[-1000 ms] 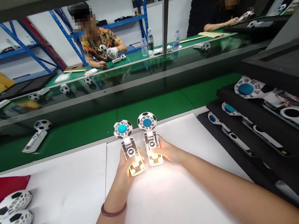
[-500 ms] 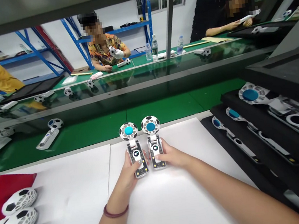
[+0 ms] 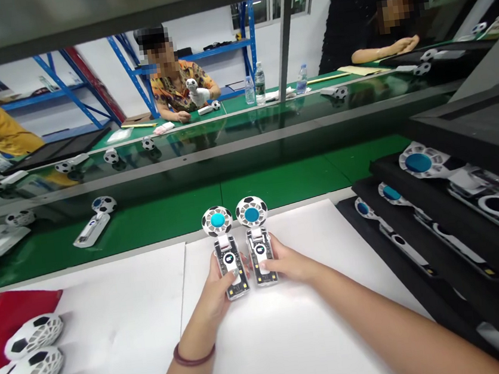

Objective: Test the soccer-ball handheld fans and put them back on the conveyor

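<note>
My left hand (image 3: 217,296) is wrapped round the handle of a small handheld fan (image 3: 226,252) with a football-patterned head and a blue centre. Its thumb presses the round button on the clear handle. My right hand (image 3: 288,263) holds a second, matching fan (image 3: 258,243) close beside the first, thumb on its handle. Both fans point away from me, over a white sheet (image 3: 292,326). Neither handle is lit.
Football-patterned fan covers (image 3: 30,362) lie at the lower left beside a red tray (image 3: 7,313). Black trays (image 3: 437,213) with more fans are stacked on the right. A green conveyor (image 3: 154,216) carries a fan (image 3: 95,219). Other people sit across it.
The bright lights in both fan handles have gone out. The two fans and my hands have stayed in nearly the same spot on the white sheet.
</note>
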Demonstrator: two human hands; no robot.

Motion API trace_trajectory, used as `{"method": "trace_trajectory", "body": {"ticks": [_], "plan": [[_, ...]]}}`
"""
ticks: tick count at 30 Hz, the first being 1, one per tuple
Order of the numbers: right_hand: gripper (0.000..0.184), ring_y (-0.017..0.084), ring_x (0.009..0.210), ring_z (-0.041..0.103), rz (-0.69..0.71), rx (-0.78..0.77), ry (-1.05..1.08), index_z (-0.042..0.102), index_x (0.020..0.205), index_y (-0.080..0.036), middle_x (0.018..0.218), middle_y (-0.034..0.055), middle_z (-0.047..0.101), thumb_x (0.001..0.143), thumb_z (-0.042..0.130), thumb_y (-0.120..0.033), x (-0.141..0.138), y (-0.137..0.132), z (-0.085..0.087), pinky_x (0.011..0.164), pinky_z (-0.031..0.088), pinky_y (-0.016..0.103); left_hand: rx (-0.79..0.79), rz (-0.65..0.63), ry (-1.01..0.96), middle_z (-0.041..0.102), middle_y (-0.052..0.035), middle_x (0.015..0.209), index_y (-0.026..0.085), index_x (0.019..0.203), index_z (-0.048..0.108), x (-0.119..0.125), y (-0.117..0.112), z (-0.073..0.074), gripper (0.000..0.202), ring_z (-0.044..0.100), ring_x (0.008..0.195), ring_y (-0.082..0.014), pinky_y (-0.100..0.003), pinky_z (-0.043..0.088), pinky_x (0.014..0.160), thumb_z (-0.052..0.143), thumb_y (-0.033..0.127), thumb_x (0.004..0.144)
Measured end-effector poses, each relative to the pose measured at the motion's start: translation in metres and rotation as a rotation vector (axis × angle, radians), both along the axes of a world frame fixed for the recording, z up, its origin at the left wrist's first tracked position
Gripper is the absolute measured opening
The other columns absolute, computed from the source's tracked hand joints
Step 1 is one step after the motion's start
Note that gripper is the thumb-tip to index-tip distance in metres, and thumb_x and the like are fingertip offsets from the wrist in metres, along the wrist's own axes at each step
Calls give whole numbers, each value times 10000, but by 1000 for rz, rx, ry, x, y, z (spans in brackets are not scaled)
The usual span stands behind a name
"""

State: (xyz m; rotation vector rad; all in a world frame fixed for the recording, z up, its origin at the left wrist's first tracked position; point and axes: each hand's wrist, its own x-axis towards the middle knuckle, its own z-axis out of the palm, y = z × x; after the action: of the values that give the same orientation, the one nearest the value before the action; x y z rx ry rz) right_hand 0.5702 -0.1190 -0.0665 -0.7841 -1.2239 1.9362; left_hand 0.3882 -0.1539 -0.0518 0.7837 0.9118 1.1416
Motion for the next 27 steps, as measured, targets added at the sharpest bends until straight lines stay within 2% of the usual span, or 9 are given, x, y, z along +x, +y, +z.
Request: {"method": "trace_trajectory", "body": {"ticks": [10, 15, 20, 23, 25, 27], "plan": [[751, 233, 983, 547, 6, 2, 6, 268, 1222, -196, 1077, 87, 529, 640, 724, -329, 0, 0, 2, 903, 399, 417, 10, -13, 1, 608, -56, 954, 197, 1057, 439, 0, 0, 0, 488, 607, 742, -183, -329, 495, 701, 735, 251, 672], [694, 235, 1005, 542, 2, 33, -23, 286, 1217, -204, 1108, 87, 524, 663, 693, -301, -1, 0, 1, 914, 396, 427, 20, -33, 23, 607, -64, 964, 196, 1058, 438, -2, 0, -1, 494, 611, 752, -193, -330, 499, 692, 738, 276, 673], [658, 232, 1002, 541, -41, 65, -25, 317, 1179, -192, 1092, 90, 523, 669, 706, -335, -3, -5, 2, 912, 402, 423, 114, 32, 93, 609, -56, 923, 195, 1071, 412, 6, -5, 1, 551, 612, 750, -197, -331, 501, 688, 752, 324, 657], [644, 226, 975, 555, -70, 107, 53, 311, 1180, -212, 1054, 81, 537, 693, 705, -367, -3, -13, 14, 865, 434, 424, 204, 73, 71, 592, -59, 952, 209, 1065, 411, 14, -17, 14, 552, 613, 760, -209, -325, 499, 649, 749, 357, 654], [576, 220, 951, 564, -79, 170, 93, 333, 1163, -224, 1025, 76, 553, 731, 682, -378, 2, -21, 33, 829, 454, 416, 309, 134, 66, 580, -60, 996, 231, 1062, 423, 14, -29, 31, 516, 610, 787, -215, -327, 499, 650, 734, 366, 673], [490, 225, 973, 559, -90, 255, 92, 396, 1132, -230, 1040, 83, 558, 754, 666, -384, 10, -29, 60, 833, 455, 410, 387, 195, 80, 587, -58, 1014, 261, 1088, 442, 6, -41, 54, 521, 604, 847, -234, -353, 506, 701, 738, 369, 675]]}}
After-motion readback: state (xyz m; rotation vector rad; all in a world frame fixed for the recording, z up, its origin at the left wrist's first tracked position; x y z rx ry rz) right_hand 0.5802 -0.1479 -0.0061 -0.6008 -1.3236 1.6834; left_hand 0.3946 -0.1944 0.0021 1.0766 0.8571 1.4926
